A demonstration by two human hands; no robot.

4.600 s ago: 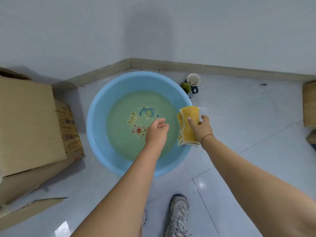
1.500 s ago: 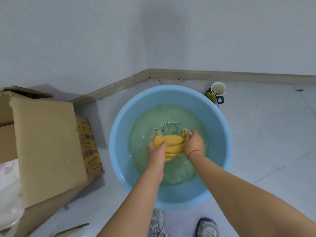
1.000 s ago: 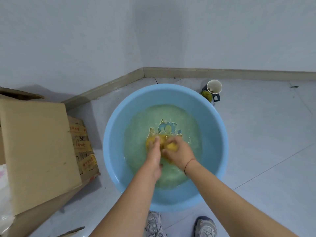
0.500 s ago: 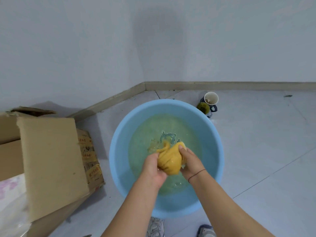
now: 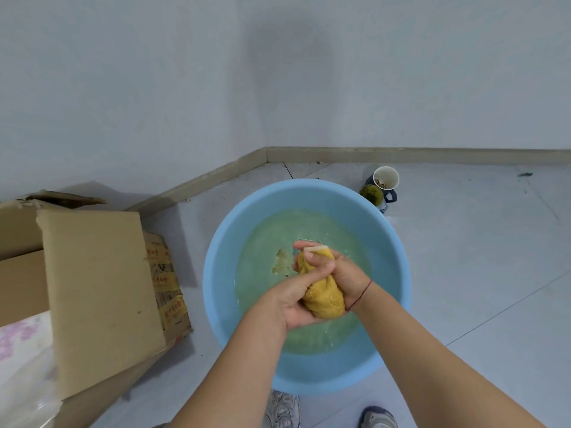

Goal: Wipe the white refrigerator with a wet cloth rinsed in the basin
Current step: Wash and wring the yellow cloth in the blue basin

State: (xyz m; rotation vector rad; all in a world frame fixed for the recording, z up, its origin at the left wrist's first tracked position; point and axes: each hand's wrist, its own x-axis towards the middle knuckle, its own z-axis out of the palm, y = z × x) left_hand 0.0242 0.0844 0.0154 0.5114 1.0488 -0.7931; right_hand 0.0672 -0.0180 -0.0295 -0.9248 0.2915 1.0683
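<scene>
A round blue basin [image 5: 221,251] holding greenish water stands on the tiled floor in the room's corner. Above the water, both hands squeeze a wet yellow cloth [image 5: 323,296] bunched into a lump. My left hand [image 5: 293,299] wraps it from below and the left, thumb over its upper part. My right hand [image 5: 346,278] grips it from the right; a red string circles that wrist. A pale corner of the cloth sticks out at the top between the fingers. The water under the hands is rippled. No refrigerator is in view.
An open cardboard box [image 5: 92,288] sits on the floor left of the basin, with plastic-wrapped material in it. A white cup [image 5: 385,178] and a dark mug stand behind the basin at the right. My shoes [image 5: 282,409] show at the bottom edge.
The cloth went from my right hand into the water, where both hands scrubbed it. It has since been lifted clear of the water and bunched tighter between both hands.
</scene>
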